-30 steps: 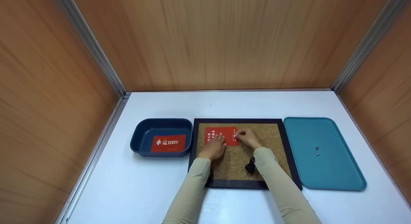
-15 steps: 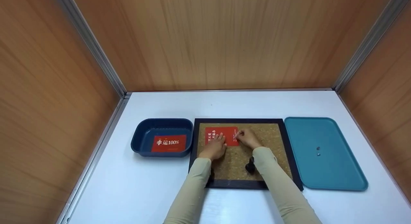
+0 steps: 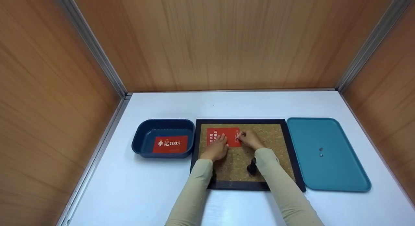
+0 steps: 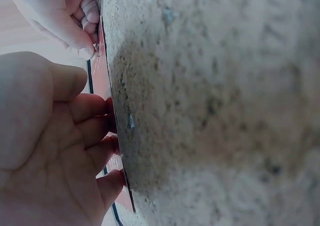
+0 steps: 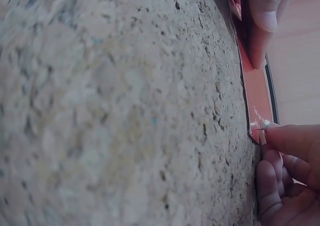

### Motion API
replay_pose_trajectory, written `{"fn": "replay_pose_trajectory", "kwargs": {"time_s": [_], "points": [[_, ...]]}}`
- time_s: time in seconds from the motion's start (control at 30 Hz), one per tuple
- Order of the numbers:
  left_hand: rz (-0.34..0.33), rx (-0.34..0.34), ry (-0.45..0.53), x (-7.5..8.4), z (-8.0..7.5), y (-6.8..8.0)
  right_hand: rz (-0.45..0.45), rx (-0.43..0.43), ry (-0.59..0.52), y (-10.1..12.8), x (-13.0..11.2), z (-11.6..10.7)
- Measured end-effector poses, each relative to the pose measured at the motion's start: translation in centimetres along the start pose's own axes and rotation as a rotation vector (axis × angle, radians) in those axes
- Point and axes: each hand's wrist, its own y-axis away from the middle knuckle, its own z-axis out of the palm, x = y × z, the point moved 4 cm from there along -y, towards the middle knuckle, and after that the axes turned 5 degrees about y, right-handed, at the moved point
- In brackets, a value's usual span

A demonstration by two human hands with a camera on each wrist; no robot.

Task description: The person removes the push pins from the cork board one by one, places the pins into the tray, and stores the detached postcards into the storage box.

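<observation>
Red card (image 3: 223, 136) lies flat on the cork board (image 3: 272, 145), upper left part. The left hand (image 3: 216, 149) presses it down with straight fingers; the right hand (image 3: 249, 139) pinches a small pin (image 5: 266, 124) at its right edge. Thin, light, bendable stuff, I'd say, best held by the edges.

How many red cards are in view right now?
2. One red card lies in the dark blue bin; the other card lies on the cork board, under the left hand and right hand. Any beneath cannot be seen.
</observation>
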Motion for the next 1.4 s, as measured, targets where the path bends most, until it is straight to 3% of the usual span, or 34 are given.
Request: {"fn": "replay_pose_trajectory", "kwargs": {"time_s": [0.57,0.8,1.2,1.4], "points": [[-0.018,-0.010,0.035,-0.12,0.00,0.11,0.043,-0.050,-0.061,0.02,0.32,0.25],[0.022,0.000,0.016,-0.06,-0.18,0.09,-0.025,-0.047,-0.075,-0.09,0.18,0.28],[0.013,-0.010,0.019,-0.08,-0.26,0.01,-0.052,0.006,-0.125,0.17,0.41,0.27],[0.007,-0.018,0.031,-0.03,-0.20,0.13,-0.089,-0.030,-0.164,0.75,0.42,-0.19]]}}
